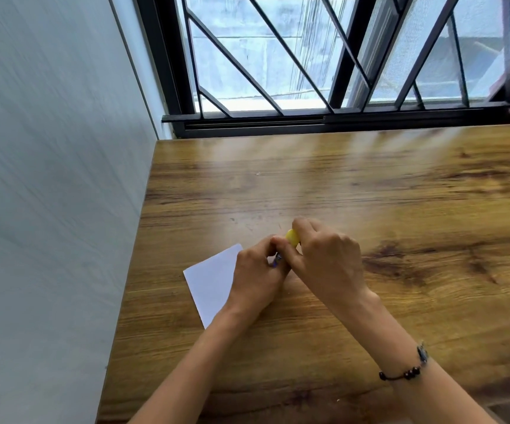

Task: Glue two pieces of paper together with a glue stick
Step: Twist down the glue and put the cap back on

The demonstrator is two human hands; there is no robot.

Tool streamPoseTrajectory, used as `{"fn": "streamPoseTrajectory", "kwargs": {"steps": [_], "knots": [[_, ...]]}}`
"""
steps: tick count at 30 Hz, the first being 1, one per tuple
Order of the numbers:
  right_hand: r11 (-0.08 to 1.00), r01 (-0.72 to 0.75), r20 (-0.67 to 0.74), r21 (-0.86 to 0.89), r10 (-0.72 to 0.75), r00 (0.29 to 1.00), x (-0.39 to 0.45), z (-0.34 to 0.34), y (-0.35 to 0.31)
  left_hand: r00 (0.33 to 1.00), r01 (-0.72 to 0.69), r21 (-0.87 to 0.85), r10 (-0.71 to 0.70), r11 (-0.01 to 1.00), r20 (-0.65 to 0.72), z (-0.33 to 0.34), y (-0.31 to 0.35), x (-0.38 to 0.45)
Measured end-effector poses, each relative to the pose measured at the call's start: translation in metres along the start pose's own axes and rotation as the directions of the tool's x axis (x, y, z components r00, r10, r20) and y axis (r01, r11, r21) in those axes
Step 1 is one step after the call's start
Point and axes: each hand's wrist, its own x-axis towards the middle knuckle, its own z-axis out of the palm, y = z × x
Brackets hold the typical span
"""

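A: Start at the grip. What are the two hands doing?

B: Both are closed on one small thing held just above the table. The left hand (255,270) wraps the body of a small glue stick (278,259), of which only a sliver of blue and purple label shows between the fingers. The right hand (328,258) pinches the round yellow plastic cap (292,238) at the stick's far end, between thumb and fingertips.

A: Is the cap on or off?

B: I cannot tell. The cap sits right against the left fingertips, so it looks seated or only just parting. I judge this to be the uncapping step, though recapping would look the same.

A: And the paper?

B: One white rectangular sheet of paper (212,281) lies flat on the brown wood-grain table (369,194), directly under and to the left of the left hand and wrist, which hide its near right part. The stick is held above the sheet's right edge, not touching it as far as I can see.

A: A second sheet?

B: None is separately visible. It may lie beneath the first or under the hands; I cannot say.

A: So how far along is the job?

B: Early, by my reading. No glue streak shows on the sheet. Spreading the glue and pressing the two pieces together seem to be left.

A: Anything else nearby?

B: A dark beaded bracelet (406,370) on the right wrist, and a black-framed barred window (278,71) beyond the table.
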Motion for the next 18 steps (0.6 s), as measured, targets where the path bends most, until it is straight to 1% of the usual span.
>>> {"fn": "streamPoseTrajectory", "kwargs": {"steps": [5, 11, 18], "knots": [[0.997, 0.053, 0.020, -0.055, -0.052, 0.998, -0.004, 0.005, 0.001, 0.999, 0.037, 0.025, -0.038, 0.999, 0.031, 0.001, -0.007, 0.000], [0.996, 0.069, 0.024, -0.056, -0.068, 0.997, -0.005, 0.005, -0.001, 0.998, 0.010, 0.066, -0.014, 0.998, 0.060, -0.002, -0.010, -0.001], [0.999, 0.036, 0.070, -0.026, -0.034, 0.997, -0.008, 0.004, -0.003, 0.994, -0.035, 0.111, 0.022, 0.993, 0.110, -0.013, -0.013, -0.008]]}}
